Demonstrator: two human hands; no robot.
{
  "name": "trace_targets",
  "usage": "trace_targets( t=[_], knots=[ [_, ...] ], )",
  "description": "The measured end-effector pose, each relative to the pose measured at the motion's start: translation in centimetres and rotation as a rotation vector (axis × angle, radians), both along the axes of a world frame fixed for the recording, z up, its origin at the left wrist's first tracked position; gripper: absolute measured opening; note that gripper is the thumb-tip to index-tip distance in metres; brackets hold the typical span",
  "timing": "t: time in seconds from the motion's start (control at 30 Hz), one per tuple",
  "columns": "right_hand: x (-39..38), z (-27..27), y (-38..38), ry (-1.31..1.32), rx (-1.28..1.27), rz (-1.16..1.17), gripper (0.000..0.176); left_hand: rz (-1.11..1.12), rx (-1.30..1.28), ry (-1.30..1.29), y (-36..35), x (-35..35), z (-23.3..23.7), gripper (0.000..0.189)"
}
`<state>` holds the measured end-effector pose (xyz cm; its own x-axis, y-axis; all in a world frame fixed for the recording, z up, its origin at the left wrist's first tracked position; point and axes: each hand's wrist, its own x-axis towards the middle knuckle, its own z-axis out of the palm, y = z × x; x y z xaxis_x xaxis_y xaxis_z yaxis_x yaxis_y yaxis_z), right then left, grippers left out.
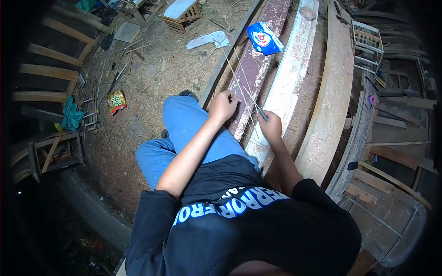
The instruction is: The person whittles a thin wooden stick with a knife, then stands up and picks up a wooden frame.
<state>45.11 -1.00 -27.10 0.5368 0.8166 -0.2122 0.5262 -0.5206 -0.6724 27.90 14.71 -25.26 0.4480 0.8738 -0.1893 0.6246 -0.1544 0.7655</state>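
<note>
My left hand [223, 106] is closed over the maroon plank [255, 69], its fingertips pinched together; what they hold, if anything, I cannot make out. My right hand [270, 126], just to the right, grips a slim tool with a dark handle [262, 114], angled up and to the left. Several thin, pale sticks [239, 69] lie across the maroon plank and reach down between both hands. Light shavings are scattered over this plank and over the white plank [282, 99] beside it.
A blue and white packet [264, 39] lies on the planks ahead. To the right runs a wide, curved wooden board [329, 92]. A yellow and red pouch [116, 101] sits on the littered ground at left, near a wooden frame [55, 154]. A slatted wooden piece [182, 16] stands farther off.
</note>
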Motion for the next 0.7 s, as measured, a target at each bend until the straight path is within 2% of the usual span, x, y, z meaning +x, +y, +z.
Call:
trace_targets(
  t=[0.07, 0.17, 0.27, 0.47, 0.5, 0.6, 0.7],
  knots=[
    [-0.1, -0.4, 0.1, 0.029, -0.019, -0.003, 0.025, -0.018, 0.022, 0.031, 0.0, 0.7, -0.7, 0.024],
    [-0.1, -1.1, 0.2, 0.061, 0.083, -0.02, 0.022, -0.022, 0.073, -0.032, -0.2, 1.2, -1.1, 0.022],
    [0.5, -1.3, 0.5, 0.1, 0.113, -0.014, 0.021, -0.023, 0.212, -0.03, -0.1, 1.6, -2.5, 0.022],
    [2.0, -1.6, 2.4, 0.131, 0.125, -0.037, 0.022, 0.038, 0.193, 0.141, 0.9, 3.6, -2.2, 0.026],
    [2.1, -1.2, 2.9, 0.148, 0.121, -0.042, 0.022, 0.035, 0.162, 0.186, 1.1, 4.0, -1.8, 0.033],
    [2.3, -1.3, 4.0, 0.164, 0.142, -0.048, 0.021, -0.032, 0.116, 0.336, 1.6, 4.9, -1.6, 0.037],
    [2.1, -1.8, 4.7, 0.153, 0.163, -0.056, 0.021, -0.055, 0.162, 0.339, 1.6, 4.8, -2.3, 0.038]
  ],
)
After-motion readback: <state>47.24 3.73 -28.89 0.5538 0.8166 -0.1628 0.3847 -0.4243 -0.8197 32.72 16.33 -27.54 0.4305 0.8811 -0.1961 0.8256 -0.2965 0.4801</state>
